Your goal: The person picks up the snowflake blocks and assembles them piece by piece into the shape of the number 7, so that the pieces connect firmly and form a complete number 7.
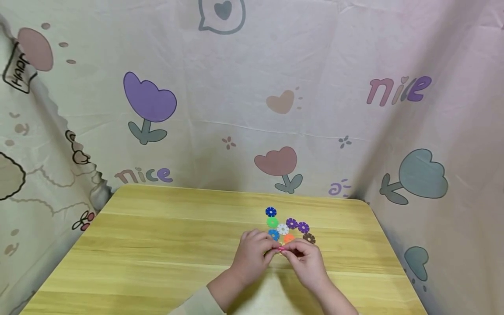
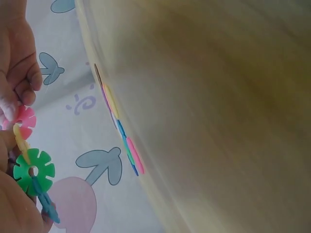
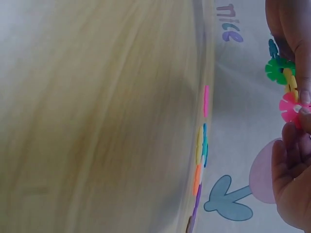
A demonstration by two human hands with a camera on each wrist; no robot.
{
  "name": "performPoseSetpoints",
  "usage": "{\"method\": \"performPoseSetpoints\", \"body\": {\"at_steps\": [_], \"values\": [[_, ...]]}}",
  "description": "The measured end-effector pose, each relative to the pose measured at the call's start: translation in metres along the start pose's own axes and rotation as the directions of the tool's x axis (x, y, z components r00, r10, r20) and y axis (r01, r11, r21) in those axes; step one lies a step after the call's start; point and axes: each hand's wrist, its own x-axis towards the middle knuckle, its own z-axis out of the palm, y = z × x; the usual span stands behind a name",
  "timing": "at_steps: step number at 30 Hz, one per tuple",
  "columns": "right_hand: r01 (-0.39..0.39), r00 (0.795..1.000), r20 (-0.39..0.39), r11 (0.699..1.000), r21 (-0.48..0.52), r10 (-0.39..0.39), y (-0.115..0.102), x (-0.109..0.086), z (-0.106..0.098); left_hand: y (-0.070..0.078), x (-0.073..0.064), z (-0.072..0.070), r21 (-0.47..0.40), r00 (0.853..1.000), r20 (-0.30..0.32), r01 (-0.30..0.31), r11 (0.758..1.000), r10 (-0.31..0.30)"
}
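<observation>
My left hand [image 1: 252, 253] and right hand [image 1: 309, 264] meet low in the head view, fingertips pinching a small pink slotted disc [image 1: 281, 248] between them. In the left wrist view the pink disc joins a yellow disc [image 2: 21, 141], then a green disc [image 2: 45, 171] and a teal disc [image 2: 47, 206], forming a short chain. My left fingers hold this chain close to the palm, partly hiding it. The right thumb and fingertips are at the pink disc's edge, their other fingers curled loosely. The chain is held above the table.
Loose slotted discs lie on the wooden table [image 1: 157, 236] just beyond my hands: dark blue [image 1: 267, 212], green [image 1: 272, 222], white [image 1: 279, 229], blue [image 1: 272, 235], two purple [image 1: 291, 223], orange [image 1: 288, 238] and brown [image 1: 310, 239]. A printed curtain [image 1: 216, 78] hangs around the table.
</observation>
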Motion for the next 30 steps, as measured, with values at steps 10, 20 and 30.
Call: {"method": "performPoseSetpoints", "body": {"at_steps": [10, 20, 30], "values": [[-0.040, 0.999, -0.006, 0.999, -0.011, 0.040, 0.002, 0.001, 0.006, -0.005, -0.001, 0.001, 0.041, 0.999, -0.032, -0.026, 0.999, 0.027], [-0.148, 0.984, -0.110, 0.984, -0.099, 0.137, 0.012, 0.007, -0.029, -0.012, -0.004, 0.000, 0.074, 0.999, 0.046, 0.019, 0.997, -0.022], [-0.224, 0.965, -0.174, 0.963, -0.149, 0.197, 0.035, 0.012, -0.050, -0.012, -0.005, -0.002, 0.140, 0.991, 0.132, 0.000, 0.990, -0.019]]}}
